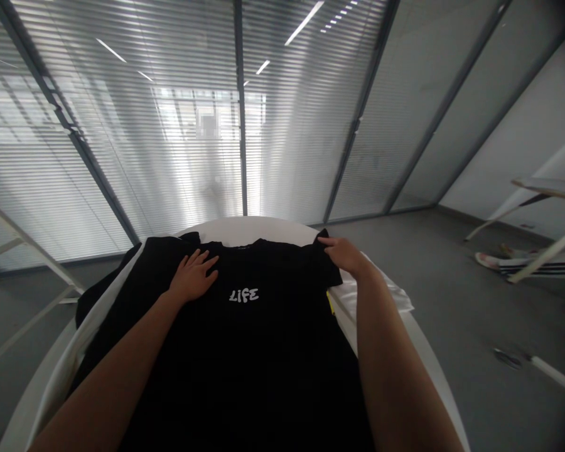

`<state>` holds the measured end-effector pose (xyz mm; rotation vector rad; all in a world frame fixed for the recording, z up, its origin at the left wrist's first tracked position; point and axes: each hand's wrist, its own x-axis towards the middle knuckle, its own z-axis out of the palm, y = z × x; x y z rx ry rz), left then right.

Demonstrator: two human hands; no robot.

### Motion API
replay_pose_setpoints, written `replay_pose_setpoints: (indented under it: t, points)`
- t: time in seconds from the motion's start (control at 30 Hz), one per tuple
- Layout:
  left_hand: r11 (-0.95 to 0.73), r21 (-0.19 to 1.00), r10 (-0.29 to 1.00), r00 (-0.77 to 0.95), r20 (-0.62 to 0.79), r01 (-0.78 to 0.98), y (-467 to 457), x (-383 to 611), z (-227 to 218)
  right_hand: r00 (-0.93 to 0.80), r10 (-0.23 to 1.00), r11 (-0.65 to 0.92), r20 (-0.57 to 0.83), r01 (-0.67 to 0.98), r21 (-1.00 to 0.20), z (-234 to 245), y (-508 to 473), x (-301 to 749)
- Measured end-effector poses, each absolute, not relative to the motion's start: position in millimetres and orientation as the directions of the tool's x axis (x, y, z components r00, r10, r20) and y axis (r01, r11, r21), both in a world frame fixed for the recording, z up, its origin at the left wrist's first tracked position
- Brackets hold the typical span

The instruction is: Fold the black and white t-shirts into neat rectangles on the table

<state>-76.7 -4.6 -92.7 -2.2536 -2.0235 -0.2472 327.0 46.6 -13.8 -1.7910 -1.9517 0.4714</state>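
Observation:
A black T-shirt [245, 339] with the white word "LIFE" on its chest lies spread face up on a white round table [249, 229], collar at the far side. My left hand [193, 276] lies flat on the shirt's upper left chest, fingers spread and holding nothing. My right hand [343, 254] is at the shirt's right shoulder, fingers closed on the sleeve fabric near the table's right edge.
White cloth [381, 295] with a bit of yellow lies under the shirt at the right. More black fabric [98, 289] hangs off the left edge. Glass walls with blinds stand behind. A white-legged table [546, 194] stands at the right over striped clothing on the grey floor.

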Motion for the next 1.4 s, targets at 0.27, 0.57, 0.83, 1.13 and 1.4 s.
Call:
replay_pose_setpoints:
  t: [0.27,0.57,0.83,1.13,1.4]
  points:
    - [-0.118,0.006,0.974,0.114,0.193,0.993,-6,-75,-92,-0.196,0.980,0.197,0.029,0.979,-0.052,-4,49,325]
    - [-0.106,0.006,0.977,0.103,0.185,0.994,-5,-76,-92,-0.280,0.957,0.286,0.072,0.951,-0.114,5,40,323]
    - [-0.105,0.012,0.978,0.101,0.185,0.994,-5,-75,-91,-0.486,0.868,0.488,0.103,0.798,-0.353,6,30,284]
    - [-0.108,0.016,0.979,0.104,0.176,0.994,-6,-75,-90,-0.608,0.766,0.529,-0.210,0.781,-0.333,-1,4,231]
    - [-0.104,0.020,0.980,0.099,0.173,0.994,-7,-73,-89,-0.683,0.718,0.561,-0.138,0.684,-0.466,-6,15,235]
